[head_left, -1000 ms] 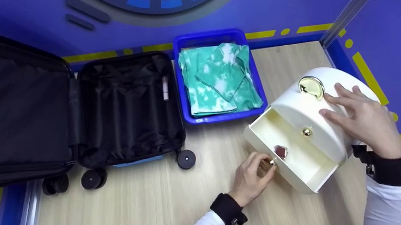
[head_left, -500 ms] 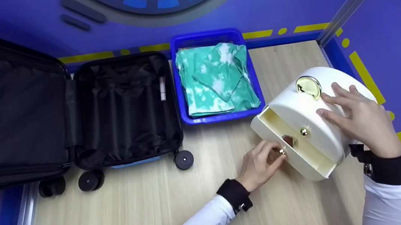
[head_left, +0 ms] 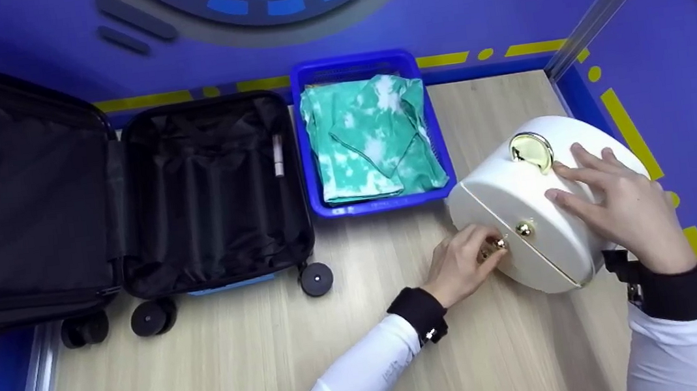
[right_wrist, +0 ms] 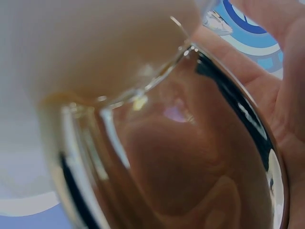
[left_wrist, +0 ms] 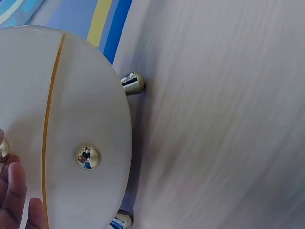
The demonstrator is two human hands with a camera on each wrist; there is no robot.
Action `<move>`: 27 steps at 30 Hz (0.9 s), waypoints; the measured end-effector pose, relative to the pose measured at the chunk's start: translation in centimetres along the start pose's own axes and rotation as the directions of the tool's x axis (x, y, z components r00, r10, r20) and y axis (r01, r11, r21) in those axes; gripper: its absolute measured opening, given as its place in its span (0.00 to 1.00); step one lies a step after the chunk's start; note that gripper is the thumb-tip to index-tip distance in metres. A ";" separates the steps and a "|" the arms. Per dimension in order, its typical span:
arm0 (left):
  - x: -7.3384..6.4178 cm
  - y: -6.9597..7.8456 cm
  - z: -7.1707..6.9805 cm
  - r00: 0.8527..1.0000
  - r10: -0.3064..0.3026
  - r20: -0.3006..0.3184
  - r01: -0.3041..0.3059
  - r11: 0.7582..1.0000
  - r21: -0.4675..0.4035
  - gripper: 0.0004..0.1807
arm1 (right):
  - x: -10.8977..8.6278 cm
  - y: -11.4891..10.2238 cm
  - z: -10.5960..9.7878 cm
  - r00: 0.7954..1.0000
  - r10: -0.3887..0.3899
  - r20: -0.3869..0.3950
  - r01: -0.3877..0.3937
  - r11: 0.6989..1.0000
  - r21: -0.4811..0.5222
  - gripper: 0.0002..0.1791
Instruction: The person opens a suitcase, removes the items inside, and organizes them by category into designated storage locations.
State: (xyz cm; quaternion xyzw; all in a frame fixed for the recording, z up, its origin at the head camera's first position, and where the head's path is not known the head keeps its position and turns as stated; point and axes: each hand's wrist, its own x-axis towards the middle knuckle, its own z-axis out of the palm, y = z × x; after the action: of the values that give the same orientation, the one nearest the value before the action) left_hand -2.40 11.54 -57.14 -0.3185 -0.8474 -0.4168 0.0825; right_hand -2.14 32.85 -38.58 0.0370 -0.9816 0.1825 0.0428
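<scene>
A white rounded drawer box (head_left: 554, 182) with a gold crescent handle (head_left: 532, 151) stands at the right in the head view. My left hand (head_left: 464, 260) pinches the gold drawer knob (head_left: 500, 244) below the seam, and the drawer is pushed in. A second knob (head_left: 525, 228) sits above that seam. In the left wrist view, my fingertips (left_wrist: 16, 179) reach in at the left edge beside a knob; across the seam is a free knob (left_wrist: 88, 157). My right hand (head_left: 632, 209) rests on the box's curved top, fingers spread; its wrist view is mostly the shiny handle (right_wrist: 181, 157).
An open black suitcase (head_left: 220, 279) stands at the left, with a small pale pink tube (head_left: 278, 155) inside. Beside it a blue basket (head_left: 382, 205) holds folded green-and-white tie-dye cloth (head_left: 375, 140). Blue panels (head_left: 228, 58) border the wooden table (head_left: 212, 381).
My left hand has moved up and right, pushing the drawer into the box. The small dark reddish item seen in it before is now hidden. My right hand stays on the box.
</scene>
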 end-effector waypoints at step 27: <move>-1.9 -1.8 2.0 0.938 -0.260 0.231 0.249 0.966 0.076 0.19 | 0.0 -0.4 -0.1 0.999 0.030 0.013 -0.030 1.000 0.007 0.30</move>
State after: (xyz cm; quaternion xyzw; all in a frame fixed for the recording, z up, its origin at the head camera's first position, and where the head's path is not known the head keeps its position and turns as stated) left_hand -1.77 11.32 -60.37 -0.2522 -0.8945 -0.3629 -0.0671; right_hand -2.12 32.48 -38.37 0.0237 -0.9816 0.1863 0.0334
